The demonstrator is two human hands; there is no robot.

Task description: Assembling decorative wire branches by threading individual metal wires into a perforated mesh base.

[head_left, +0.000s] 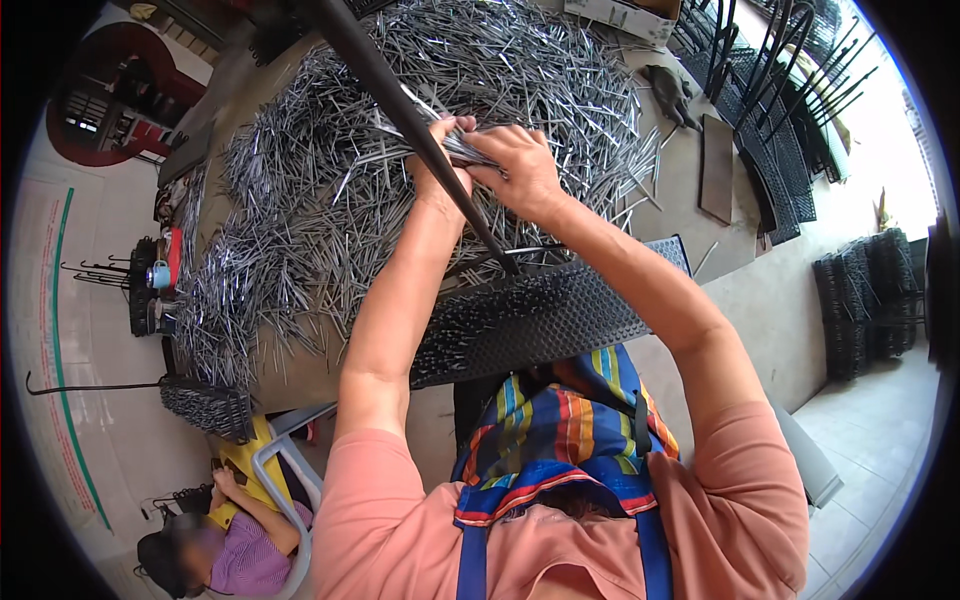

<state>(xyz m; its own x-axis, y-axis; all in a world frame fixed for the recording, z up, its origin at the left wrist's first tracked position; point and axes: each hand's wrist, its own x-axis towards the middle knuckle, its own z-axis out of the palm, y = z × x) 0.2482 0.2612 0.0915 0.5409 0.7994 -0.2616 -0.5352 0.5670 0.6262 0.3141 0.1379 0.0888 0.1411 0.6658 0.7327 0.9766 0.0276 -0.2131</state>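
A bundle of thin silvery metal strips (462, 150) lies between my hands, above a large heap of the same strips (300, 160) on the table. My left hand (428, 182) closes round the bundle's left side, partly hidden behind a slanting black rod (380, 85). From the right, my right hand (522, 170) grips the same bundle, thumb toward the left hand. Below my wrists, a black perforated panel (600, 305) rests at the table's near edge, the rod rising from it. Dark strip ends crowd the panel's left part; bare holes show on its right.
Black panels with rods (770, 150) stand stacked at the far right, near a flat brown board (716, 168). More dark panels (868, 300) stand on the right floor. At lower left, another person (245, 550) sits by a pale plastic frame (270, 470) and a strip-filled panel (205, 405).
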